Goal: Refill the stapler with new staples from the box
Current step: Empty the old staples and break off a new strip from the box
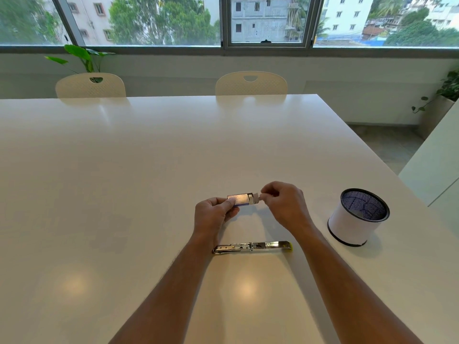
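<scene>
Both hands [214,214] [285,203] grip box [239,199] beyond stapler [252,247].

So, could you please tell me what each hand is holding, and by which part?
The left hand grips the staple box by its left end. The right hand pinches the inner tray sticking out of its right end.

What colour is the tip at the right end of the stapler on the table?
Yellow-green, on the otherwise silver metal stapler; the head view shows it.
</scene>
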Demonstrator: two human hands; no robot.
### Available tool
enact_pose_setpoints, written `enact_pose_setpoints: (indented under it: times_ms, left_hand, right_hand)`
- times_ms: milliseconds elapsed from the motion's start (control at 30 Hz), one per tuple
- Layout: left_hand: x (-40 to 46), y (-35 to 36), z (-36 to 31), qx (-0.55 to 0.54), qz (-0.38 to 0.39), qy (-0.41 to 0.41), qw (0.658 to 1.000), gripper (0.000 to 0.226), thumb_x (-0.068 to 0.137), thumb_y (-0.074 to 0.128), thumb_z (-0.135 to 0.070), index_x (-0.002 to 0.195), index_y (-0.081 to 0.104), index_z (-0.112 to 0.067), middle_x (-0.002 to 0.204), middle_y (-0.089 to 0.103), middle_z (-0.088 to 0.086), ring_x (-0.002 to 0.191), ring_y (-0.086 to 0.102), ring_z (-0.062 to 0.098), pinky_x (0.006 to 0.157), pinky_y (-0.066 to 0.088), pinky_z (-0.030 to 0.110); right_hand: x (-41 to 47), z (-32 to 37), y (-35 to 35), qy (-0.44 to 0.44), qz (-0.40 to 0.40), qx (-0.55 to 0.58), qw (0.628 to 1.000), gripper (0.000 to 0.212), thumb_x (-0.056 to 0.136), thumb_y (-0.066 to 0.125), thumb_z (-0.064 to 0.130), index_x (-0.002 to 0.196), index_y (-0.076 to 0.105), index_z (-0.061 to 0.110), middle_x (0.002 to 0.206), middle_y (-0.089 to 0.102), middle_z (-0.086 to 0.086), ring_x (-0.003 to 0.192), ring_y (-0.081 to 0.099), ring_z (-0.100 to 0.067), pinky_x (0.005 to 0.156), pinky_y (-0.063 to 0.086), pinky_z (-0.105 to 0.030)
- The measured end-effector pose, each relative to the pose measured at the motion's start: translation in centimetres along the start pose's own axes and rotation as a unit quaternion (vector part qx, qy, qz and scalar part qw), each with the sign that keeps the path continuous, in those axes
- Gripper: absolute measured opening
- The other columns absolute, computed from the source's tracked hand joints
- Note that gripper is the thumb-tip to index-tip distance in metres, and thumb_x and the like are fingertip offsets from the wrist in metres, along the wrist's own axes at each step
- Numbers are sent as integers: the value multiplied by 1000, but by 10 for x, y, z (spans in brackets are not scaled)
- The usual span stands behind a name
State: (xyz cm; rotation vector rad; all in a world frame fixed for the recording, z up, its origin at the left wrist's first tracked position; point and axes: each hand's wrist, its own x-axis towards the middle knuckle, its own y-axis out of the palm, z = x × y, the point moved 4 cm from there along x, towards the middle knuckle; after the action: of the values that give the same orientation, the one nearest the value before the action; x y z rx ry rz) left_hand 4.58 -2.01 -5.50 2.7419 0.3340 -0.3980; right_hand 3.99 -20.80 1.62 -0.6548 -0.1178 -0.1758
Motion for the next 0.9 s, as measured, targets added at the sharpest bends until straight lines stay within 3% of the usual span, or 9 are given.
enact_pose_setpoints:
  times_ms: [133, 333, 400, 567, 700, 900]
  left_hand:
    - [-2, 0, -1, -6, 3, -1, 1000, 6, 89, 75, 3, 82, 73, 4, 100, 75, 28, 86, 77, 30, 84, 63, 37]
    - [-2, 1, -2, 0, 3, 0, 1000, 6, 89, 75, 2, 83, 73, 4, 101, 75, 29, 88, 76, 31, 81, 65, 33]
    - [-2, 0, -3, 4, 2, 0, 1000, 6, 89, 75, 1, 84, 74, 4, 102, 75, 29, 89, 75, 32, 84, 64, 36]
    - [-1, -1, -1, 4, -7, -2, 1000, 8, 89, 75, 0, 83, 73, 5, 97, 76, 30, 84, 75, 31, 85, 62, 39]
    - [0, 1, -2, 13, -2, 5, 1000, 8, 90, 74, -1, 84, 72, 5, 93, 77, 29, 77, 76, 28, 79, 63, 36]
    - [1, -2, 0, 21, 3, 6, 1000, 10, 90, 74, -2, 82, 74, 3, 86, 79, 25, 74, 76, 26, 82, 62, 39]
  right_hand:
    - [0, -14, -1, 75, 53, 12, 996, 13, 90, 66, 4, 97, 77, 7, 89, 76, -8, 81, 72, -17, 82, 61, -33]
    - [-7, -26, 10, 124, 131, -36, 983, 14, 87, 73, 12, 76, 75, 20, 83, 72, -3, 74, 66, -16, 67, 57, -27]
    - [-7, -26, 10, 121, 132, -58, 982, 9, 88, 72, 16, 82, 78, 18, 82, 72, -1, 74, 64, -13, 65, 51, -26]
    - [-2, -8, 3, -9, 55, -70, 996, 9, 90, 69, 19, 96, 76, 20, 85, 70, 4, 78, 63, -12, 69, 44, -22]
    - [-2, 2, 15, -92, 83, -95, 988, 34, 88, 73, 22, 122, 69, 21, 101, 63, 3, 82, 57, -11, 77, 47, -26]
    - [1, 2, 24, -118, 74, -129, 982, 19, 92, 68, 22, 110, 74, 20, 105, 63, -2, 83, 59, -17, 71, 44, -25]
